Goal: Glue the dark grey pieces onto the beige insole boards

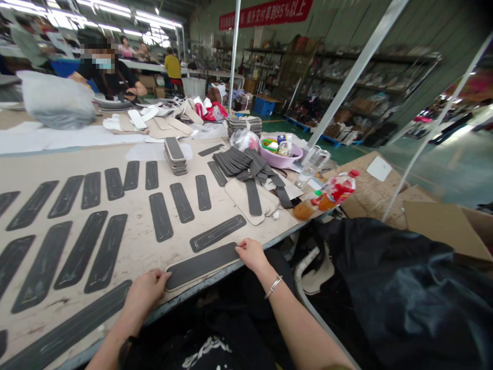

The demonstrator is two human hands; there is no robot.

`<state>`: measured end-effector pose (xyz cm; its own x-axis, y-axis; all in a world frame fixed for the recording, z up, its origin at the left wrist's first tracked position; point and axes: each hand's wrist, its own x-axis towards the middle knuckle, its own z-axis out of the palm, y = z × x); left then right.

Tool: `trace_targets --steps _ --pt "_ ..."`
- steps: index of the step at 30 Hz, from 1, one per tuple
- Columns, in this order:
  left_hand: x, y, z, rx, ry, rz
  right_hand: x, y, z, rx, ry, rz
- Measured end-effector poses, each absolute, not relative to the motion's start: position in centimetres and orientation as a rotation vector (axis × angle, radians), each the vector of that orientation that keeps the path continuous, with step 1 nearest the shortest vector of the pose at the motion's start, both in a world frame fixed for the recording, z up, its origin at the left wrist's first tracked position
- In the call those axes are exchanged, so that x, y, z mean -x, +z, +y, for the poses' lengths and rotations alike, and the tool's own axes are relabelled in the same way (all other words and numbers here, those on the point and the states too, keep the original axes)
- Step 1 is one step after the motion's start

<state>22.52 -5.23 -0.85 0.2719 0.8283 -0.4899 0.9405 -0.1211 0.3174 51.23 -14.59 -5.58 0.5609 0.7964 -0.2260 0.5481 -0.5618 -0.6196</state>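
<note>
A long dark grey strip [202,266] lies on a pale, round-cornered piece at the table's near edge. My left hand [148,288] pinches its left end between thumb and fingers. At the right end, my right hand [250,253], with a bracelet on the wrist, pinches the corner. Just beyond lies another dark strip [217,233] with glossy streaks. More such strips [160,217] are spread over the left and middle of the table [138,257]. A small stack of strips [175,155] stands farther back.
Loose grey strips [233,162] are heaped beside pale pieces [242,198]. Behind them is a pink basin [279,160]. Drink bottles [327,195] lie at the right edge. A masked person [108,77] works across the table. Black fabric [404,293] and a cardboard box [442,226] are at right.
</note>
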Motion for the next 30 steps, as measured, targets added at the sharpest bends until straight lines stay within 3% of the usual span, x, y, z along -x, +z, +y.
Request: trace_targets --steps 30 --pt "-22.36 -1.24 -5.65 -1.932 -0.183 1.657 -51.34 -5.65 -15.22 2.231 0.690 -1.099"
